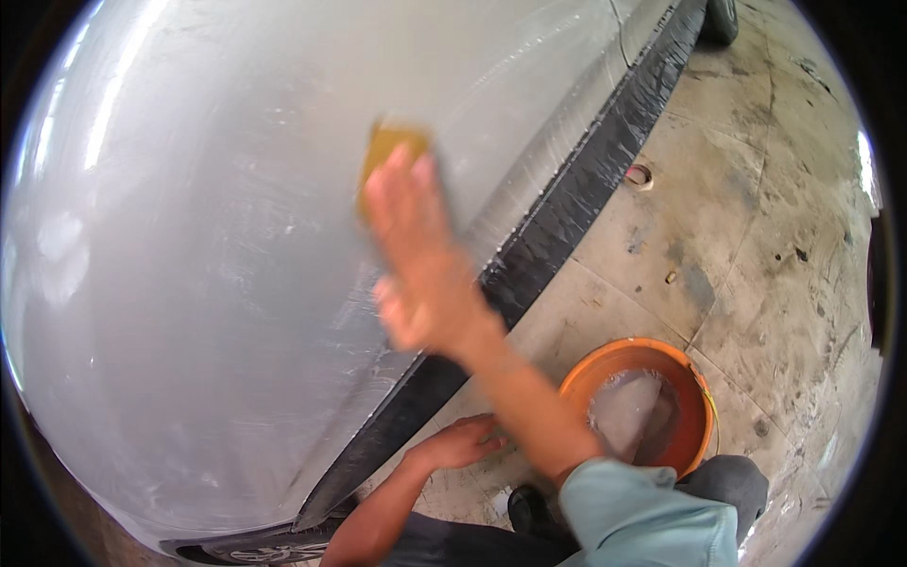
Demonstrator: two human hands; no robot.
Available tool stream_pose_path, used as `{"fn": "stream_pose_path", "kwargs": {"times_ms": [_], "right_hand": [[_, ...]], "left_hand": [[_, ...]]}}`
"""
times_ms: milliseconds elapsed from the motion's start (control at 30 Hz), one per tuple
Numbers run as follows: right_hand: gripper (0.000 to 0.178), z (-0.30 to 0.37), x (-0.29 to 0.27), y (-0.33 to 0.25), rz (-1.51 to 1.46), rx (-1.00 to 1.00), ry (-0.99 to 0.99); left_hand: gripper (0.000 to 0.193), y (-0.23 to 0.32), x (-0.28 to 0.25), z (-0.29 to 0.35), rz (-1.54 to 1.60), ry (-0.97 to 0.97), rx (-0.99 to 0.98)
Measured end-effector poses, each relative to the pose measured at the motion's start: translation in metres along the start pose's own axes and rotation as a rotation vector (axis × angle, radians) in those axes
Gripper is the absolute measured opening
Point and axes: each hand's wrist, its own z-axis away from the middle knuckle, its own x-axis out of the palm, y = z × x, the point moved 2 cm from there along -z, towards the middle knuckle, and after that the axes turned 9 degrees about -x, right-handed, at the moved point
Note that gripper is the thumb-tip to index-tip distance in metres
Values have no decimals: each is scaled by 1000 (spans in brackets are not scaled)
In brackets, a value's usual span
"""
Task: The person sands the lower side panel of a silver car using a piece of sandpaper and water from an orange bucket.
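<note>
A yellow-brown sponge-like pad (387,151) lies against the wet silver-grey car door (236,236). My right hand (416,255), smeared by motion, presses on it with the fingers over its face and the thumb apart. White streaks mark the paint around and below the pad. Lower down, my left hand (461,441) is beside the black sill trim (435,378), near my right forearm. Its fingers are loosely apart, and no held thing shows in it.
An orange bucket (635,342) with cloudy water and a pale sheet or cloth (628,416) stands on the stained floor (756,255) at my right. Farther off is a small round ring-like object (640,177). Car wheels show at lower left (279,551) and upper right (723,21).
</note>
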Motion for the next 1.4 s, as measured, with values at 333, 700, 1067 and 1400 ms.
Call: {"fn": "stream_pose_path", "kwargs": {"times_ms": [333, 700, 1067, 1400], "right_hand": [[76, -15, -6, 36, 32, -114, 244], [56, -18, 6, 11, -13, -83, 200], [46, -17, -4, 52, 29, 17, 220], [64, -49, -45, 100, -161, 246, 264]], "left_hand": [[48, 4, -12, 15, 81, 40, -71], [44, -6, 4, 2, 54, 65, 129], [45, 20, -31, 41, 172, 88, -51], [45, 37, -29, 38, 128, 94, 5]]}}
